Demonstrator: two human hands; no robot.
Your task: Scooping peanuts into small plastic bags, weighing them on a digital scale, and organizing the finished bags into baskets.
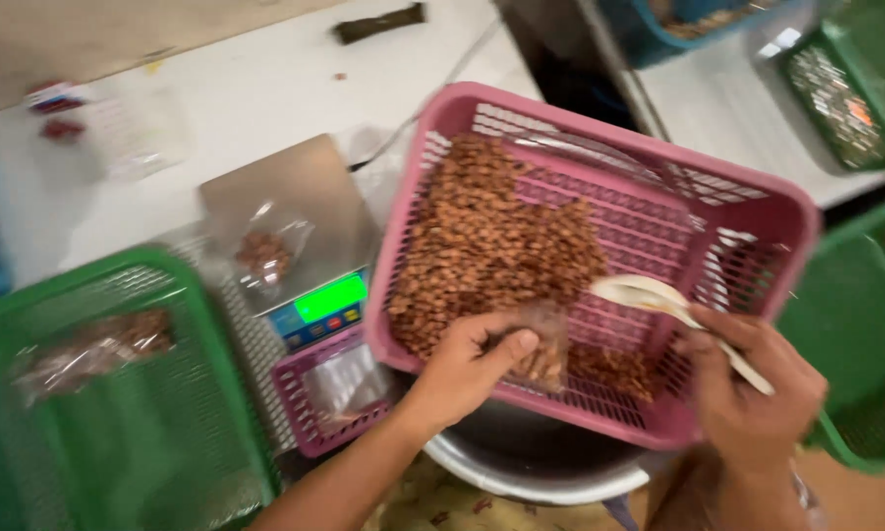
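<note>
A pink slatted basket point(757, 211) tilts in front of me, half filled with small brown nut-like pieces point(486, 241). My left hand point(472, 364) reaches into its near side and pinches a small clear plastic bag point(548, 339) that holds some of the pieces. My right hand point(752, 388) grips the handle of a pale spoon point(649, 293), whose bowl hovers over the bare basket floor just right of the bag.
A digital scale point(295, 197) with a lit green display carries a clear bag of brown pieces point(265, 254). A green basket point(167, 433) with filled bags lies at left, a small pink basket point(300, 393) beside it, a metal bowl point(531, 467) under the big basket, more green baskets at right.
</note>
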